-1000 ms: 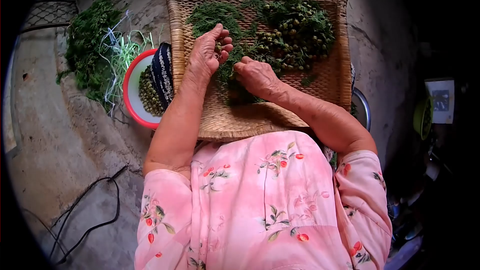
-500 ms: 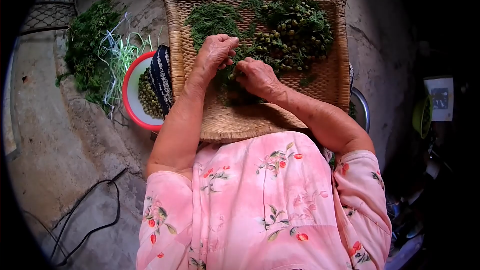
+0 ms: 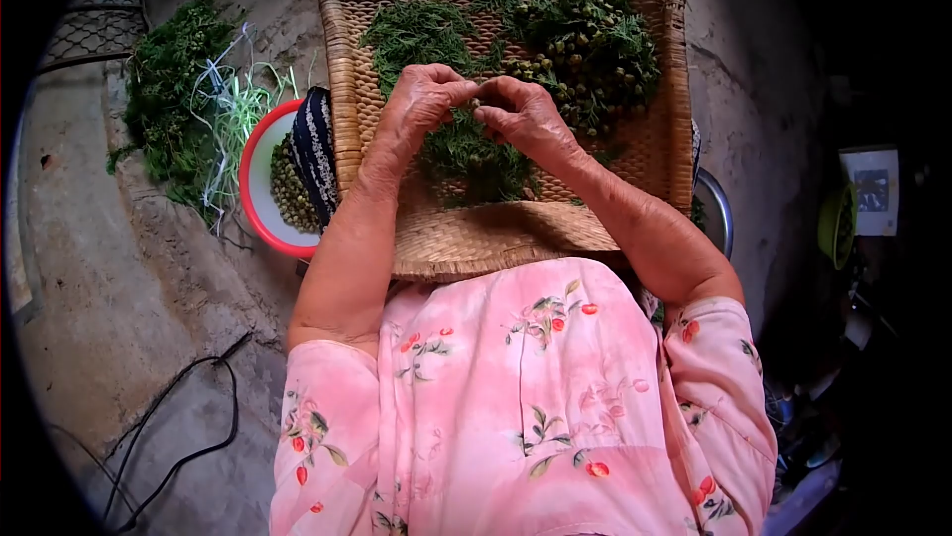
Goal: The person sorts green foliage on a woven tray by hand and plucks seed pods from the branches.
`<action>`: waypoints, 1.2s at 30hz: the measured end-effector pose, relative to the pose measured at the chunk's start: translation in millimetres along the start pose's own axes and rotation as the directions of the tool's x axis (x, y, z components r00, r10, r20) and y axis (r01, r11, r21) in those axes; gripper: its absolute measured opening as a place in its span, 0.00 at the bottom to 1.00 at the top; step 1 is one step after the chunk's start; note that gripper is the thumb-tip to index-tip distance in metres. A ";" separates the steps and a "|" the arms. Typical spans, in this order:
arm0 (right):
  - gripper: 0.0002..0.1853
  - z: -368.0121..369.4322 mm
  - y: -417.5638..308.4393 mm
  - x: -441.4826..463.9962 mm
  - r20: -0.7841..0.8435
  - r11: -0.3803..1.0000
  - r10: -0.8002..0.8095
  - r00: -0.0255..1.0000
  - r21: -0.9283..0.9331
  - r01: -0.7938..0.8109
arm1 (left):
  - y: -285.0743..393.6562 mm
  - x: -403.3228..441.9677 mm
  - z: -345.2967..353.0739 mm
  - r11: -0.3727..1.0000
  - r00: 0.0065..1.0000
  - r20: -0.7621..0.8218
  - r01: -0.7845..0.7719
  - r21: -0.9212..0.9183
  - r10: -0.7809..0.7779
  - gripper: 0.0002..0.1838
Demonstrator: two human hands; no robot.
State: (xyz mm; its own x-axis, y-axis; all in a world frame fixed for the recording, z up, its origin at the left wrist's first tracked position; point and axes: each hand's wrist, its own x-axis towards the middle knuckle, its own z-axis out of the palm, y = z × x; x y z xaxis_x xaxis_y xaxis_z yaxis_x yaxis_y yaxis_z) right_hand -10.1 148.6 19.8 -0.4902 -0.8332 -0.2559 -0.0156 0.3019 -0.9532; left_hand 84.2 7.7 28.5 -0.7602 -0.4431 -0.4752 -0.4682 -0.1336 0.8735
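Note:
A shallow woven basket tray (image 3: 342, 129) lies in front of my body. Over its middle, the fingertips of both hands meet in a pinch. My left hand (image 3: 424, 108) is closed, thumb against fingers; what it grips is mostly hidden. My right hand (image 3: 528, 119) is closed too, with a small round cone (image 3: 476, 103) between the fingertips. Feathery green sprigs (image 3: 476, 164) lie just beneath my hands. Behind my left hand rests a heap of leafy sprigs (image 3: 421, 32). Sprigs thick with round green cones (image 3: 585, 50) are piled at the tray's back right.
Left of the tray stands a red-rimmed white basin (image 3: 260, 214) holding loose cones (image 3: 291, 189), with dark patterned cloth (image 3: 315, 154) against it. Pale plastic strands (image 3: 238, 110) and more greenery (image 3: 178, 90) lie beyond. A black cable (image 3: 233, 407) crosses the floor. A metal rim (image 3: 719, 209) shows at right.
My right hand has risen from the sprigs near the tray's middle to meet my left fingertips. The sprigs below are now uncovered. My left hand has shifted only slightly.

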 end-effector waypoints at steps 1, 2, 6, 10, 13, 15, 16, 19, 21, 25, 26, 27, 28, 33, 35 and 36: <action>0.13 0.4 -0.6 0.0 0.001 1.000 -0.002 1.000 -0.001 0.002 | 1.0 -0.5 -0.7 1.000 1.000 -0.017 0.004 -0.020 -0.005 0.08; 0.14 0.7 -1.0 -0.2 0.034 0.999 0.002 0.999 0.031 -0.003 | 1.2 -0.6 -1.5 1.000 1.000 -0.018 0.003 -0.020 -0.003 0.08; 0.12 -1.0 1.6 1.1 0.110 0.999 0.053 0.992 -0.005 -0.053 | 2.6 -0.3 -3.5 0.983 0.999 0.003 0.040 -0.177 -0.040 0.08; 0.09 -4.0 7.3 0.8 0.033 0.972 -0.039 0.999 -0.232 0.046 | -2.5 4.2 -11.1 0.811 0.988 0.046 0.149 -0.566 -0.149 0.08; 0.08 -2.7 14.0 0.1 0.192 0.866 -0.239 0.952 -0.401 0.298 | -5.2 10.5 -16.5 0.608 0.963 0.022 0.187 -0.772 -0.267 0.12; 0.06 5.1 16.3 -4.4 0.347 0.724 -0.246 0.905 -0.555 0.410 | -5.7 10.3 -17.9 0.572 0.954 0.027 0.202 -0.795 -0.298 0.13; 0.08 10.7 18.2 -8.8 0.384 0.657 -0.210 0.899 -0.626 0.420 | -5.7 10.5 -18.3 0.535 0.944 0.034 0.216 -0.817 -0.329 0.14; 0.10 20.5 17.3 -15.0 0.432 0.565 -0.083 0.898 -0.722 0.399 | -8.9 11.9 -17.8 0.495 0.938 0.065 0.237 -0.836 -0.339 0.14; 0.08 21.4 20.6 -14.6 0.403 0.563 -0.082 0.912 -0.736 0.376 | -5.4 8.6 -15.1 0.515 0.939 0.068 0.244 -0.822 -0.336 0.14; 0.08 2.0 0.5 -7.8 0.205 0.722 -0.147 0.968 -0.647 0.247 | -6.6 7.0 -6.0 0.595 0.939 0.040 0.250 -0.764 -0.343 0.14; 0.09 -3.9 0.2 -3.8 0.140 0.759 -0.203 0.969 -0.602 0.247 | -7.5 7.1 -5.5 0.603 0.936 0.066 0.275 -0.749 -0.346 0.10; 0.08 -7.6 -8.3 -2.5 0.064 0.799 -0.225 0.972 -0.559 0.221 | -8.7 7.7 -3.9 0.600 0.936 0.066 0.275 -0.751 -0.346 0.10; 0.07 -9.2 -12.7 -0.8 -0.005 0.839 -0.297 0.955 -0.478 0.259 | -10.5 8.4 -1.3 0.616 0.921 0.072 0.313 -0.723 -0.383 0.08; 0.09 -6.0 -20.0 -1.8 0.006 0.953 -0.252 0.968 0.175 0.247 | -9.1 1.6 18.7 0.619 0.930 0.090 0.307 -0.723 -0.356 0.05; 0.08 -11.3 -28.6 -4.2 -0.023 0.970 -0.184 0.983 0.157 0.186 | -12.1 5.7 15.4 0.600 0.931 0.089 0.298 -0.742 -0.353 0.05; 0.07 -13.9 -30.3 -5.2 -0.049 0.982 -0.120 0.992 0.140 0.126 | -12.0 7.5 10.2 0.577 0.935 0.128 0.309 -0.756 -0.332 0.06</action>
State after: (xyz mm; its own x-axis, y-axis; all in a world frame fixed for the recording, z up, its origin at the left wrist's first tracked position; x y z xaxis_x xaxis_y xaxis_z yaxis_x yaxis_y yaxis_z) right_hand -19.1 150.2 52.2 -0.5273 -0.8395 -0.1311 0.0453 0.1264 -0.9910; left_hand 79.6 15.1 13.4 -0.6127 -0.2563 -0.7476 -0.1644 -0.8839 0.4377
